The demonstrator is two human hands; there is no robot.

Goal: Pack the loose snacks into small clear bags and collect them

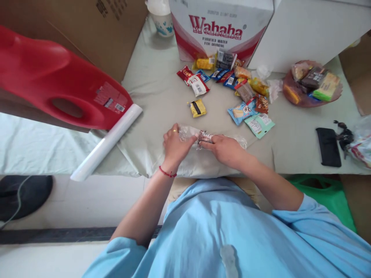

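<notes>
A clear plastic bag (188, 133) lies near the front edge of the grey-green table cover (156, 92), with a small dark snack pack (205, 136) inside it. My left hand (174, 146) is closed on the bag's left part. My right hand (224, 148) pinches the bag at the snack pack. Just beyond my hands lies a yellow-and-black snack pack (197, 107). A heap of several wrapped snacks (237, 83) lies further back.
A red plastic jug (58, 83) juts in from the left above a white roll (107, 141). A Wahaha water carton (220, 29) and a cup (162, 19) stand at the back. A dish of snacks (311, 83), a black case (328, 146) and a bag (361, 143) are at the right.
</notes>
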